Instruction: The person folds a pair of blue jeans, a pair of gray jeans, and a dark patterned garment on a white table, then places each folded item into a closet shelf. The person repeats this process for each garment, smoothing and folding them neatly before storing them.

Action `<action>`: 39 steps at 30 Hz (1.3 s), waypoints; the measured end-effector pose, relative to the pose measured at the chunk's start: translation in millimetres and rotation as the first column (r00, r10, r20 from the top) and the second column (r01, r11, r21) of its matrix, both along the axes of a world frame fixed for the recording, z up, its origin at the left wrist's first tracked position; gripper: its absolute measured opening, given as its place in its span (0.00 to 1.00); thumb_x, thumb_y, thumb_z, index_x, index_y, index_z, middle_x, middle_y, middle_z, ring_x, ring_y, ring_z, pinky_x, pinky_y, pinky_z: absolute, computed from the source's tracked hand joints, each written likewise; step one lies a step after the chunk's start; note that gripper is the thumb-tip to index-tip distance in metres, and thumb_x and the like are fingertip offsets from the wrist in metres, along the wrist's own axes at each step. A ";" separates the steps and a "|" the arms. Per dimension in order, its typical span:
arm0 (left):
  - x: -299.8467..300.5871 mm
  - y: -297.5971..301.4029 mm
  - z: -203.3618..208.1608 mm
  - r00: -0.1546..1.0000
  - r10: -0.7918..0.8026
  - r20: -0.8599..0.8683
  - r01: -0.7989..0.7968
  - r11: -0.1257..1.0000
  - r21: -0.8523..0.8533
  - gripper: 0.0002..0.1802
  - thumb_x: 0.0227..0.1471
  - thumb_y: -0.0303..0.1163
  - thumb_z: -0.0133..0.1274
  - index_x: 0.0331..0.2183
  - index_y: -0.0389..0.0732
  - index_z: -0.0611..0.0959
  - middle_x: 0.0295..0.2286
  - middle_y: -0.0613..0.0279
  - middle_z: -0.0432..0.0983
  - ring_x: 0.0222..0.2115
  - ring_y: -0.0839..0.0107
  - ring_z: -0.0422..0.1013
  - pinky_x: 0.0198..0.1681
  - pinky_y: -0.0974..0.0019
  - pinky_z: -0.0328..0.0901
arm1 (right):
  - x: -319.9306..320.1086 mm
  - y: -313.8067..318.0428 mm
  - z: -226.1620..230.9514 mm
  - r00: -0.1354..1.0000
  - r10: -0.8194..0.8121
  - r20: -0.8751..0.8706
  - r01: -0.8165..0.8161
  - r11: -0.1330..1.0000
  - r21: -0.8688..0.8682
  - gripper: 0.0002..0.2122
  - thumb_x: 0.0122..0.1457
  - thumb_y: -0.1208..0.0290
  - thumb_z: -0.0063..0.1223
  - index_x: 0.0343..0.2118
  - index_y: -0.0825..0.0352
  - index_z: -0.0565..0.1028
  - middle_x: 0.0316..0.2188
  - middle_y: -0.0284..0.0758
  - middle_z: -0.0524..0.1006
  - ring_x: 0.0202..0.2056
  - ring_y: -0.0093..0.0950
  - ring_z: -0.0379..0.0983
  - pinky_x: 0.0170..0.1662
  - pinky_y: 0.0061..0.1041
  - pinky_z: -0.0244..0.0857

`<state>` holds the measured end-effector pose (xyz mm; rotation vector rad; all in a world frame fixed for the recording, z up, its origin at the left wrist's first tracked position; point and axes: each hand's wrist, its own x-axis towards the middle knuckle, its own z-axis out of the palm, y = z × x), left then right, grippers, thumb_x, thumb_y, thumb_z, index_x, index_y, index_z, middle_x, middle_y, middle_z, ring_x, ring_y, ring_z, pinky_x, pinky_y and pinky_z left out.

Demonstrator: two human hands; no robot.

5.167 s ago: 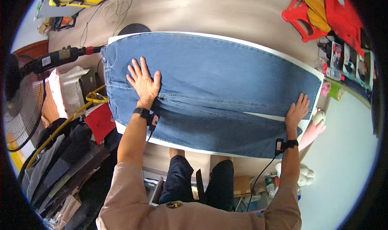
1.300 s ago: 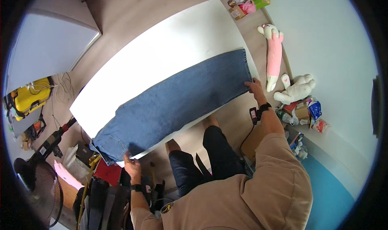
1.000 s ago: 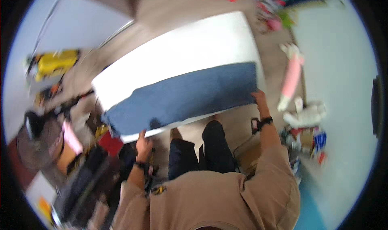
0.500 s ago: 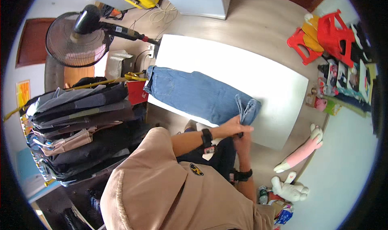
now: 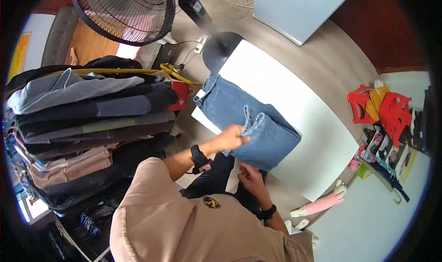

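A pair of blue jeans lies on the white table, its waistband toward the left end and its legs doubled back over themselves. Frayed, pale leg hems rise from the upper layer. My left hand pinches the denim just beside these hems, with the thumb on top. By the table's near edge, just below the folded jeans, my right hand has bent fingers. A dark patch shows beside them, and what they hold, if anything, I cannot make out.
A clothes rack with several hanging garments stands at the left. The black standing fan rises behind it, its round base by the table's far left corner. Red stools and a pink plush toy are at the right.
The jeans' leg end has been folded back toward the waistband, carried by my left hand. My hands, earlier together at the hems, are apart. The view has turned and shifted.
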<state>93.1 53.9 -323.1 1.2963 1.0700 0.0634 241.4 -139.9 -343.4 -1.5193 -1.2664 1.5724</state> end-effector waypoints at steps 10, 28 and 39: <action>-93.5 105.0 -129.3 0.806 0.437 -0.400 -0.032 0.707 0.707 0.25 0.42 0.27 0.53 0.46 0.39 0.71 0.41 0.49 0.72 0.42 0.49 0.69 0.45 0.52 0.65 | -10.4 51.4 -166.2 0.915 -0.114 0.388 0.138 0.990 -0.035 0.14 0.51 0.77 0.51 0.43 0.68 0.71 0.32 0.41 0.76 0.32 0.37 0.75 0.36 0.30 0.68; -135.7 216.7 -181.2 0.690 -0.010 -0.724 0.463 0.775 0.430 0.10 0.42 0.28 0.52 0.31 0.40 0.83 0.31 0.46 0.77 0.37 0.46 0.72 0.43 0.54 0.67 | 25.1 102.2 -175.3 0.944 -0.316 0.092 0.289 0.661 -0.692 0.07 0.45 0.80 0.49 0.26 0.72 0.79 0.16 0.38 0.77 0.12 0.25 0.71 0.15 0.22 0.64; -146.1 188.1 -221.9 0.444 0.845 -0.296 -0.160 0.401 0.902 0.08 0.41 0.29 0.49 0.26 0.35 0.75 0.23 0.54 0.70 0.27 0.53 0.68 0.38 0.57 0.63 | 23.3 95.3 -178.5 0.936 -0.331 0.119 0.320 0.661 -0.679 0.06 0.45 0.78 0.51 0.25 0.72 0.79 0.16 0.38 0.77 0.12 0.25 0.70 0.14 0.22 0.62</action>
